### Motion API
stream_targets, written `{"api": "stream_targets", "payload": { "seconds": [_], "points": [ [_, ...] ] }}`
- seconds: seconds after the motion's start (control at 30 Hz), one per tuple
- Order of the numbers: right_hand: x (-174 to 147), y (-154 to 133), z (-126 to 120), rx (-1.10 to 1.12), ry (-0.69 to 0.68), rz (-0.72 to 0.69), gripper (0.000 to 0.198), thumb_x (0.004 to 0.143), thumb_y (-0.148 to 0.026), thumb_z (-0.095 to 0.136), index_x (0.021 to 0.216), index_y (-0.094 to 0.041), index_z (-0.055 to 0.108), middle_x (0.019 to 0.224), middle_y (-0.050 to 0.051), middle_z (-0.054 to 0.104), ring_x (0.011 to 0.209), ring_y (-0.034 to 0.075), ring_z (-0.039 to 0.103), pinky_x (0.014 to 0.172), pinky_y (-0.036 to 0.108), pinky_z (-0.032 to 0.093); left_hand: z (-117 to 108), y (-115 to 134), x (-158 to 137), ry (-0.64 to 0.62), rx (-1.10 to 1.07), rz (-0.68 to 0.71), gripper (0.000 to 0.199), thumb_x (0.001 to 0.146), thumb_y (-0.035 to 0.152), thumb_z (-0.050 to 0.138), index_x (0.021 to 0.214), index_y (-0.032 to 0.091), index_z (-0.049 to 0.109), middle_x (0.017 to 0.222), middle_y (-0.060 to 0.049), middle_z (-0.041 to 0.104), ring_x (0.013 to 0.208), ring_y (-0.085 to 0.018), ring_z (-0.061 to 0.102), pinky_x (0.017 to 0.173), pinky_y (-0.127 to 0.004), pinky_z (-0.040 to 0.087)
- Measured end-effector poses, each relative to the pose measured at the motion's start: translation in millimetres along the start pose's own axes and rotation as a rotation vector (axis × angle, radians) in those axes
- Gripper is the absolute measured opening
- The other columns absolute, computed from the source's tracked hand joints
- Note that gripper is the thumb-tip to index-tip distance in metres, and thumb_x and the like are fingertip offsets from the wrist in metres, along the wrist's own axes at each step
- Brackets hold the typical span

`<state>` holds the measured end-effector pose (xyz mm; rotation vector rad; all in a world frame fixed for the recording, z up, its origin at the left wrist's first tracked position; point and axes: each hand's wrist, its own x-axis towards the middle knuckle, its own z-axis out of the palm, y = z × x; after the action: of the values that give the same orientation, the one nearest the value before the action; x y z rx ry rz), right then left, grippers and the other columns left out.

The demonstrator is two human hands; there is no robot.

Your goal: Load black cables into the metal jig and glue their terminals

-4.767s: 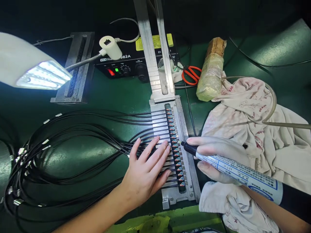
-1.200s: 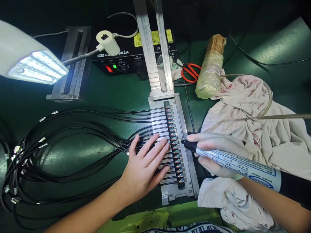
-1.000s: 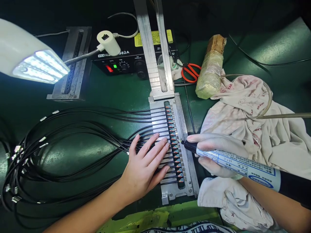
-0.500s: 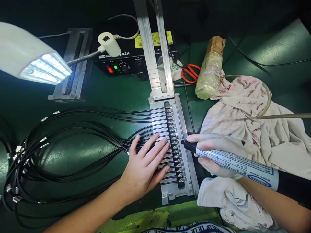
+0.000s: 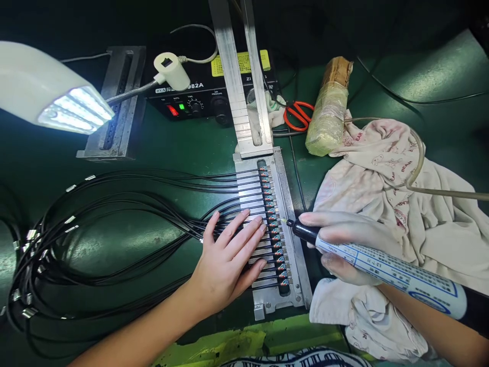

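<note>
My left hand point(image 5: 231, 257) lies with fingers spread over the black cables point(image 5: 223, 189), its fingertips resting on a slotted metal fixture point(image 5: 263, 302). The cable ends sit side by side along that fixture, each with a small connector with coloured wires point(image 5: 280, 260). My right hand point(image 5: 351, 239), in a thin white glove, grips a labelled glue syringe point(image 5: 397, 278) with a black front end. Its narrow tip points left, close to the row of connectors near the middle. Whether the tip touches a connector I cannot tell.
A lit white lamp point(image 5: 72, 109) hangs at the left. Behind stand a black dispenser controller point(image 5: 206, 102), a second metal fixture point(image 5: 118, 107), orange-handled scissors point(image 5: 300, 116) and a wrapped roll point(image 5: 328, 117). To the right lies a crumpled cloth point(image 5: 355, 188) with a tube across it.
My right hand and the glue syringe have shifted slightly to the right, drawing the tip back a little from the connectors. The tube over the cloth has moved. My left hand stays in place.
</note>
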<state>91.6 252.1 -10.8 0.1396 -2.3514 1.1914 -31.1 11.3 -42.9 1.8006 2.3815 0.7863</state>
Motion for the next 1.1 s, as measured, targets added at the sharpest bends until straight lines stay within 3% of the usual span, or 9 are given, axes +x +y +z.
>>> {"api": "stream_targets", "payload": {
  "seconds": [0.1,0.7,1.1],
  "points": [
    [0.2,-0.5,0.2,0.034,-0.048,-0.077,0.017,0.086,-0.018,0.066,0.101,-0.014,0.061,0.106,0.015,0.071,0.101,0.020,0.071,0.087,0.028,0.061,0.2,-0.2,0.0,0.001,0.003,0.001,0.044,0.098,0.031,0.055,0.138,0.014,0.052,0.139,-0.009,0.059,0.139,-0.028,0.044,0.122,-0.054,0.010],
    [-0.3,0.4,7.8,0.028,-0.046,0.001,0.015,0.090,-0.021,0.064,0.104,-0.018,0.062,0.107,0.012,0.072,0.100,0.018,0.071,0.087,0.028,0.061,-0.5,0.4,0.3,0.004,-0.009,-0.011,0.046,0.096,0.030,0.056,0.140,0.016,0.050,0.139,-0.010,0.059,0.140,-0.028,0.044,0.123,-0.054,0.010],
    [0.2,2.7,8.0,0.076,-0.016,-0.058,0.021,0.080,-0.013,0.068,0.101,-0.014,0.064,0.104,0.015,0.072,0.096,0.021,0.073,0.086,0.029,0.062,-0.9,0.5,-0.4,-0.009,-0.015,-0.019,0.050,0.095,0.029,0.058,0.143,0.019,0.048,0.140,-0.008,0.059,0.140,-0.028,0.044,0.123,-0.053,0.010]
  ]
}}
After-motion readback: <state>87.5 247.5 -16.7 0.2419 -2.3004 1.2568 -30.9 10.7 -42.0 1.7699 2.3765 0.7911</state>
